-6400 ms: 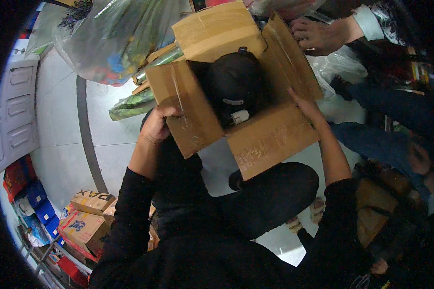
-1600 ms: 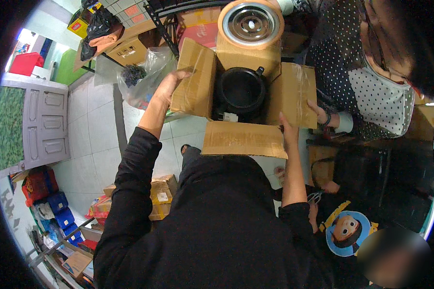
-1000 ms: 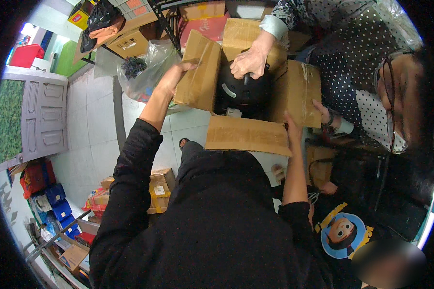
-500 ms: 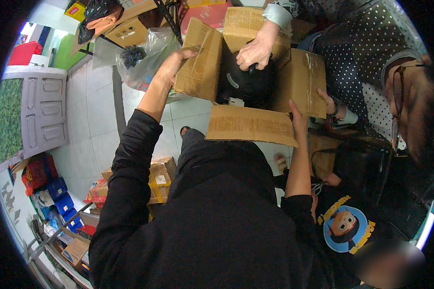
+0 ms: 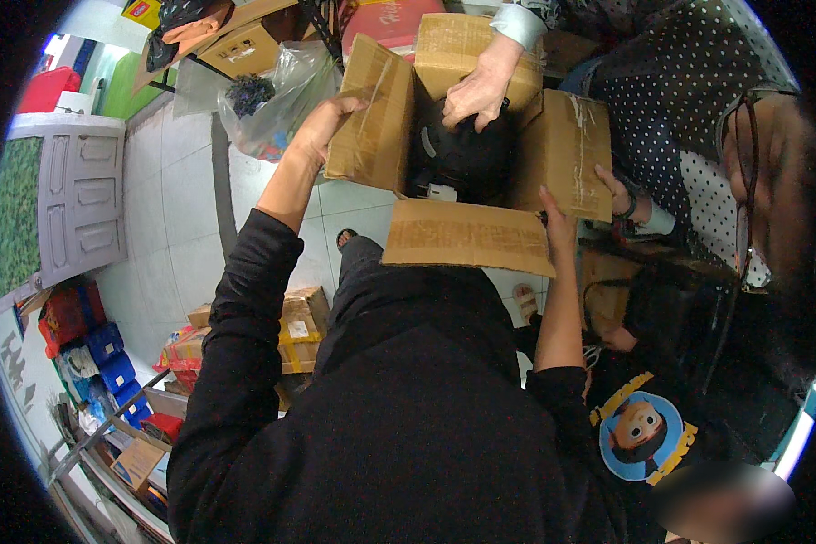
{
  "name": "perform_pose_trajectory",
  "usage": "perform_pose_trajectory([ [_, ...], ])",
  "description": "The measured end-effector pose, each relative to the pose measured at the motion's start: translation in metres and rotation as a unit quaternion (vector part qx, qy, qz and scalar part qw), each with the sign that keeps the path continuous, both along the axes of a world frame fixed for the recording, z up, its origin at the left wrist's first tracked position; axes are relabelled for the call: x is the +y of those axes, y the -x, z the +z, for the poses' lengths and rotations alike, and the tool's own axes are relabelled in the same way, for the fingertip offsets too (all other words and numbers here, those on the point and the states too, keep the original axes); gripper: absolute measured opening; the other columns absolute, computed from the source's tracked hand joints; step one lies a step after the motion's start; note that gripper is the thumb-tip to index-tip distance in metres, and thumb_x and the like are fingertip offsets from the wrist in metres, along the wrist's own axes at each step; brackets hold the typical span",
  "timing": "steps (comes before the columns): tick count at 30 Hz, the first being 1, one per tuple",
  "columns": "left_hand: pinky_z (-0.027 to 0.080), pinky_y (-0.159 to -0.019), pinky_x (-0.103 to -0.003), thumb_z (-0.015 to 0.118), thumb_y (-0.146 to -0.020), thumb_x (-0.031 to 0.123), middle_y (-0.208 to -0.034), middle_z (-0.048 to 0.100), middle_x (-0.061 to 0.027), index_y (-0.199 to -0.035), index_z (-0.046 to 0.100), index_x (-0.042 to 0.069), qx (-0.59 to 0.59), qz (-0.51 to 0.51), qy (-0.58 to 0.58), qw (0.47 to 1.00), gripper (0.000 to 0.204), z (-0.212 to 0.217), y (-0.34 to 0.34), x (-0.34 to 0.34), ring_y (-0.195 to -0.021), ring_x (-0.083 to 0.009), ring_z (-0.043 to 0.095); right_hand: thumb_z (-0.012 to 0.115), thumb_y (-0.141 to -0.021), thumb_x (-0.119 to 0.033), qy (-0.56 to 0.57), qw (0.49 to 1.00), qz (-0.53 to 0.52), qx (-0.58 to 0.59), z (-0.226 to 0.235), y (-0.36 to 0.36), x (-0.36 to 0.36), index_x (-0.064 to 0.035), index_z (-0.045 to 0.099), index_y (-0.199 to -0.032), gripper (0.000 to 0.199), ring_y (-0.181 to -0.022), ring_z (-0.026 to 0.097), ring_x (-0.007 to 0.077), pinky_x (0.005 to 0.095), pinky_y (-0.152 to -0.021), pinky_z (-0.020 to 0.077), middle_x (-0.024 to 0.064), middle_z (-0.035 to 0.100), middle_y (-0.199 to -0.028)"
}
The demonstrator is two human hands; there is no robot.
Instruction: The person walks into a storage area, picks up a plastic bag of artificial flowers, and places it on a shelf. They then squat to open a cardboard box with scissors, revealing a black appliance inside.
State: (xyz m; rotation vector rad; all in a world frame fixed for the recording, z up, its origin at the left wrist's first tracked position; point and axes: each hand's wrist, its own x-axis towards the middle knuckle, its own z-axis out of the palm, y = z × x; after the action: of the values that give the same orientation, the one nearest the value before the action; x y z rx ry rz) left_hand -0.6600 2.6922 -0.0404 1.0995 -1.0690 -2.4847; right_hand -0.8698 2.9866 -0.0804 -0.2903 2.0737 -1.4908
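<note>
An open cardboard box (image 5: pixel 462 234) is held up in front of me, its flaps spread outward. My left hand (image 5: pixel 328 125) grips the left flap from its outer side, some fingers hidden behind the cardboard. At the near right corner, my right hand (image 5: pixel 558 225) grips the box where the near and right flaps meet. Inside sits a rounded, glossy black object (image 5: pixel 458 161) with a pale curved mark; its exact kind is unclear. A small white piece (image 5: pixel 442 192) lies beside it. Another person's hand (image 5: pixel 477 98) reaches in and touches the black object's top.
The same person's other hand (image 5: pixel 618 192) is at the right flap. A clear plastic bag (image 5: pixel 286 109) stands beyond my left hand. Taped cartons (image 5: pixel 301 331) sit on the floor at left. At lower right is another person in a dark top with a cartoon print (image 5: pixel 642 435).
The other person's hand has shifted slightly on the black object, its fingers now pointing further down. The box has moved a little left; my hands keep their hold.
</note>
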Motion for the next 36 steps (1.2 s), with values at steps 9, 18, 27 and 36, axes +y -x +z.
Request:
perform_pose_trajectory([
  [9,0.050,-0.064,-0.035,0.045,-0.077,0.011,-0.090,0.058,-0.0156,-0.102,0.050,-0.007,-0.003,0.017,-0.001,1.000,0.031,0.001,-0.002,0.003,-0.074,-0.0231,0.060,0.065,-0.071,-0.030,0.015,1.000,0.007,-0.008,-0.003,0.002,-0.001,0.0019,0.049,-0.110,0.052,-0.095,0.050,0.0191,0.0288,-0.080,0.0396,0.0094,0.052,-0.107],
  [18,0.048,-0.072,-0.033,0.046,-0.077,0.012,-0.096,0.057,-0.0134,-0.107,0.048,-0.005,0.012,0.011,0.014,1.000,0.034,0.017,0.000,0.001,-0.081,-0.0218,0.058,0.066,-0.071,-0.030,-0.011,0.999,-0.016,-0.030,0.010,-0.003,-0.007,0.0010,0.051,-0.106,0.049,-0.089,0.052,0.0162,0.0270,-0.071,0.0429,0.0074,0.055,-0.101],
  [27,0.049,-0.067,-0.032,0.047,-0.077,0.011,-0.093,0.057,-0.0134,-0.106,0.048,-0.005,0.005,0.000,0.039,0.999,0.033,-0.001,-0.002,-0.009,-0.078,-0.0216,0.059,0.063,-0.074,-0.026,0.005,0.999,-0.009,-0.049,0.004,-0.001,-0.007,0.0019,0.048,-0.110,0.048,-0.097,0.048,0.0172,0.0270,-0.083,0.0363,0.0077,0.051,-0.108],
  [36,0.050,-0.068,-0.032,0.044,-0.078,0.015,-0.095,0.057,-0.0138,-0.108,0.047,-0.002,0.000,-0.025,0.015,1.000,0.035,-0.002,-0.002,-0.009,-0.079,-0.0220,0.059,0.065,-0.071,-0.031,-0.003,0.999,-0.011,-0.034,-0.003,-0.001,-0.002,0.0027,0.050,-0.108,0.053,-0.096,0.050,0.0199,0.0291,-0.082,0.0372,0.0098,0.054,-0.106],
])
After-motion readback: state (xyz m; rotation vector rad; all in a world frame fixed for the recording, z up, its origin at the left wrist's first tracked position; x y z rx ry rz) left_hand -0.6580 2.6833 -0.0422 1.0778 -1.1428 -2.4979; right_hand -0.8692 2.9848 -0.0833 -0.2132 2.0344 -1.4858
